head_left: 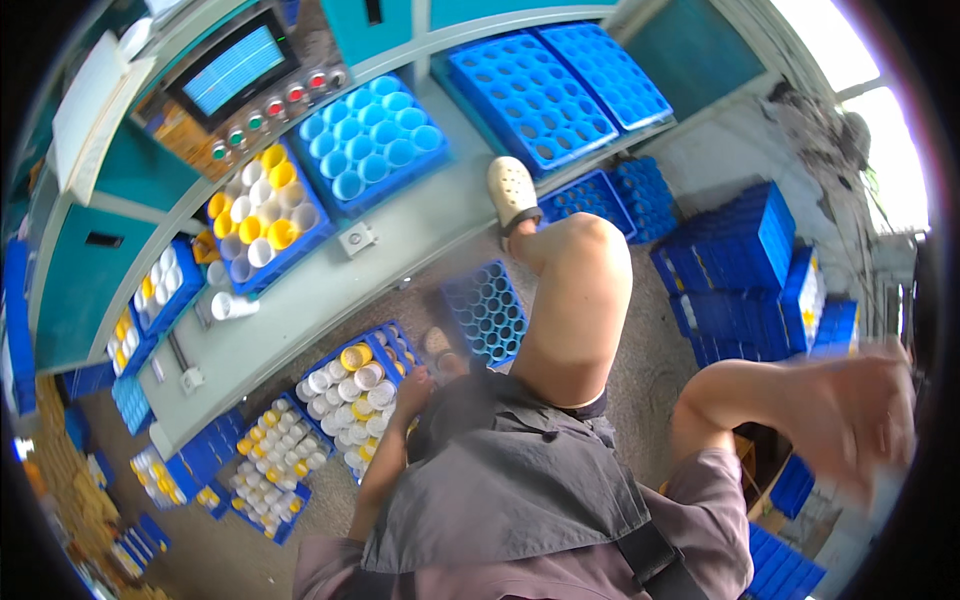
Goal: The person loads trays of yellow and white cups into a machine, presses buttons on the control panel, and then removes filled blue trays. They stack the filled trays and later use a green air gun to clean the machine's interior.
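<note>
"Where are the person's hands?"

"The left hand point(412, 392) is low beside the lap, near white and yellow cups point(345, 405) packed in a floor tray. The right hand point(848, 420) is lifted well out to the side."

"Does either hold anything?"

"Hard to tell: the right is blurred, the left small and curled."

"And the legs?"

"The right knee point(590, 270) is bent, with a pale shoe point(512, 185) at the edge of a grey bench point(425, 212)."

"What sits on that?"

"A tray of light blue cups point(372, 135), and a white cup point(237, 306) lying on its side near the front edge."
</note>
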The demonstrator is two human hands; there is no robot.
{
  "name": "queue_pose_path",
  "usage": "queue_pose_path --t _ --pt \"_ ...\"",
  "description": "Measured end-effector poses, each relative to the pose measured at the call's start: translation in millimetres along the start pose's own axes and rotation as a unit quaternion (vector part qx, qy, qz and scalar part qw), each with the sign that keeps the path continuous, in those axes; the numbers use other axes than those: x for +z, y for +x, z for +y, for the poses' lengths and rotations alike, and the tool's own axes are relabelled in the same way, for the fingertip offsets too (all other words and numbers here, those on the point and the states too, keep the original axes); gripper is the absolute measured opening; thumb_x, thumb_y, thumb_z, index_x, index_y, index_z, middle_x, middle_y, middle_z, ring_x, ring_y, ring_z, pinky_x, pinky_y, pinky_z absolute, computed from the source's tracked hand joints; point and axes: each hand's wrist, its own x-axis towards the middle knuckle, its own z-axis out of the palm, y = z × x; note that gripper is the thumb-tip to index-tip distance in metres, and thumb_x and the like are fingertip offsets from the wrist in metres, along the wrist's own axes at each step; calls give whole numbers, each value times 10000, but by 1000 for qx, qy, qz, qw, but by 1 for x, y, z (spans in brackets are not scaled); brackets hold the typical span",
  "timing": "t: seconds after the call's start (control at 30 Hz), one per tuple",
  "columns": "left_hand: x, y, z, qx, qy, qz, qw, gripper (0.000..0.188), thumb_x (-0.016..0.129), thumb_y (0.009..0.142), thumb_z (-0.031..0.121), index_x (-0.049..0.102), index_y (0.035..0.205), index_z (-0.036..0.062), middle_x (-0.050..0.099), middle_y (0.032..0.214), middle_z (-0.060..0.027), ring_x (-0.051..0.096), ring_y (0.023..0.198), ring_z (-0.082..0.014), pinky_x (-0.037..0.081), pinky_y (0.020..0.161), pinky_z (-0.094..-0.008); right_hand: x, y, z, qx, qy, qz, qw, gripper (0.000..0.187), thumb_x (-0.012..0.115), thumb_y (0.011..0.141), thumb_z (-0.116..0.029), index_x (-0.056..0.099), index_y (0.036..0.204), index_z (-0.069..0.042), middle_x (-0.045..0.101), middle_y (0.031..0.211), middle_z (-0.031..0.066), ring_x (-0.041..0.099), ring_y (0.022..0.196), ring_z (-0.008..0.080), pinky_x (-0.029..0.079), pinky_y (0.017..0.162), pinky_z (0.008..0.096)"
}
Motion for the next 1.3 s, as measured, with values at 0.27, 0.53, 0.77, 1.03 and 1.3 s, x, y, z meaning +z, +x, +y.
queue_pose_path --t 0.27,0.53,0.77,1.03,1.3 --pt "-30 4 -28 -152 -77 107 980 392 654 887 291 637 1141 -8 699 1053 -201 674 979 -331 511 853 -388 -181 -345 -128 820 -505 -206 177 461 504 990 -358 602 1195 44 680 1032 187 614 988 285 489 877 388" --pt "10 -8 -52 -269 -112 39 956 391 656 894 341 677 1050 -17 715 936 -154 679 880 -252 519 799 -361 -225 -402 -144 943 -244 -29 226 417 588 955 -386 694 1085 -3 707 1019 110 654 875 194 525 796 359" --pt "14 122 132 -171 -106 137 970 391 670 913 347 658 1048 -19 714 967 -161 686 912 -246 526 823 -364 -244 -351 180 611 -415 -317 595 230 643 892 -259 665 962 -40 687 909 159 668 887 337 522 792 423" --pt "27 420 411 28 -4 382 924 343 622 937 308 651 1026 -22 681 999 -208 660 865 -357 524 763 -441 -225 -401 416 408 -461 -593 519 392 672 829 -480 706 874 -92 694 928 103 621 999 281 455 858 413" --pt "28 460 431 -186 142 309 922 279 646 861 257 654 789 -12 673 877 -252 644 819 -452 502 700 -527 -249 -360 409 406 -404 -483 662 122 667 721 -184 606 723 -79 639 785 74 638 793 255 466 704 379"
